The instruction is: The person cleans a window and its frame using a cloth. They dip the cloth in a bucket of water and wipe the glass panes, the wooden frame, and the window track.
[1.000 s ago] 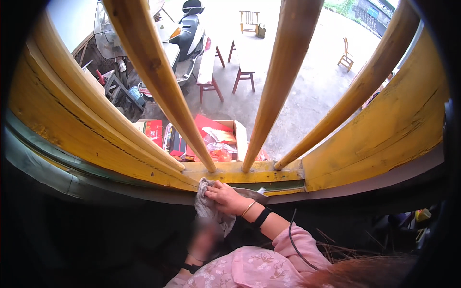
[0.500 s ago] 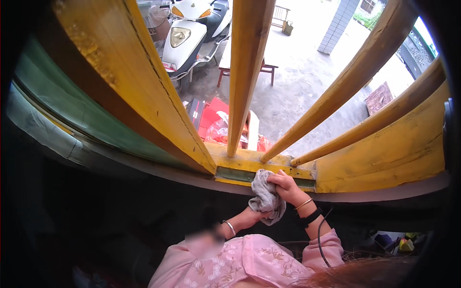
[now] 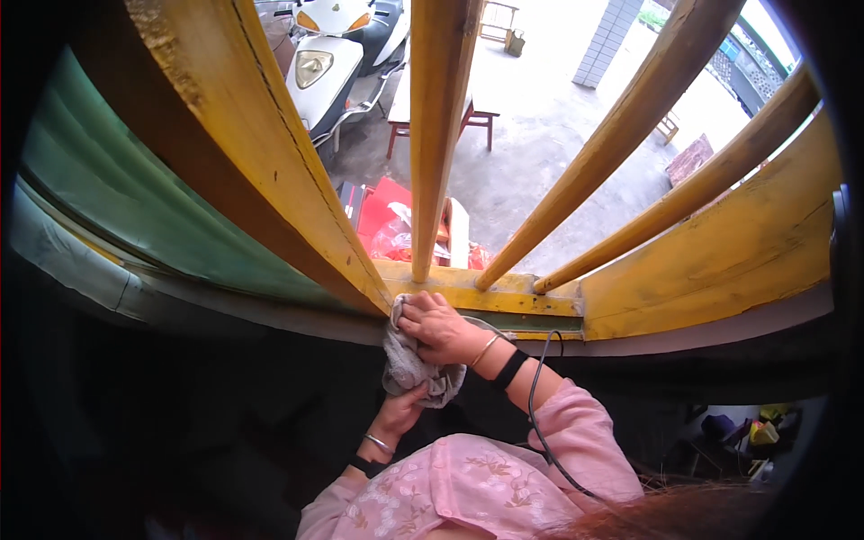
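A crumpled grey cloth (image 3: 409, 364) is held between both hands at the yellow wooden window sill (image 3: 504, 295). My right hand (image 3: 438, 329) presses the cloth's upper part against the sill, by the foot of the thick yellow frame post (image 3: 297, 193), its fingers bent over the fabric. Lower down, my left hand (image 3: 402, 409) grips the hanging end of the cloth. A green strip (image 3: 531, 320) runs along the sill to the right of my right hand.
Yellow wooden bars (image 3: 432, 135) rise from the sill. Beyond them stand a white scooter (image 3: 319, 76), a low table (image 3: 481, 126) and red packaging (image 3: 382, 211). A green curtain (image 3: 135, 225) hangs at the left. A black cable (image 3: 533, 396) loops beside my right arm.
Both hands have moved left with the cloth, from the middle of the sill to its left end by the frame post. My right hand has spread further over the cloth.
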Demonstrator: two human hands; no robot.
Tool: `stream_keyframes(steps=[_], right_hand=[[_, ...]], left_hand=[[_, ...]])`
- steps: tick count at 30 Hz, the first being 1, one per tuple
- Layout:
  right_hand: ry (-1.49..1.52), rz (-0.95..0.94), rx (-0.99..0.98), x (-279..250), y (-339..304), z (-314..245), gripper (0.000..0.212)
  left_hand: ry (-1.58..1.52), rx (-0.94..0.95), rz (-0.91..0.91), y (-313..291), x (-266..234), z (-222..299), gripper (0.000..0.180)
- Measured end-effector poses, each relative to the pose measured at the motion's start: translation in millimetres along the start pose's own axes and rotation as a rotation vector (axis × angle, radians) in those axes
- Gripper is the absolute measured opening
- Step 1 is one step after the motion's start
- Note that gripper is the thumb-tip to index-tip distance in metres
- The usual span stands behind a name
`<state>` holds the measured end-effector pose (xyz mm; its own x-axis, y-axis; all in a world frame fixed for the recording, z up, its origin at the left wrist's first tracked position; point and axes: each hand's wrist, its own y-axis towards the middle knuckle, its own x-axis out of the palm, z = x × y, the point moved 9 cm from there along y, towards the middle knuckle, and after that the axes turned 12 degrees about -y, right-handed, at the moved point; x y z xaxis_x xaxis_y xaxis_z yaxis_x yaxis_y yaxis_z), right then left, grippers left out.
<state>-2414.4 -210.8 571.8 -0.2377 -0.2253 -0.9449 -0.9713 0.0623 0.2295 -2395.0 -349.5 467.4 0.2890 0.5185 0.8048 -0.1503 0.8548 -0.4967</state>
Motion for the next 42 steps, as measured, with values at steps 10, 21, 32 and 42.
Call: stream_keyframes(steps=[10,21,32,42], right_hand=[[0.069,-0.021,0.109,-24,-58,28,0.04],[-0.33,-0.046,0.001,19,1,-9,0.04],[0.046,-0.093,0.213,-14,-87,31,0.044],[0.151,0.139,0.121,-6,0,-6,0.037]], left_hand=[[0.024,-0.139,-0.276,43,24,-48,0.049],[-0.044,-0.053,-0.176,16,0,-5,0.047],[0.0,-0.197,-0.324,38,25,-81,0.049],[0.062,0.012,-0.091,0,-59,8,0.057]])
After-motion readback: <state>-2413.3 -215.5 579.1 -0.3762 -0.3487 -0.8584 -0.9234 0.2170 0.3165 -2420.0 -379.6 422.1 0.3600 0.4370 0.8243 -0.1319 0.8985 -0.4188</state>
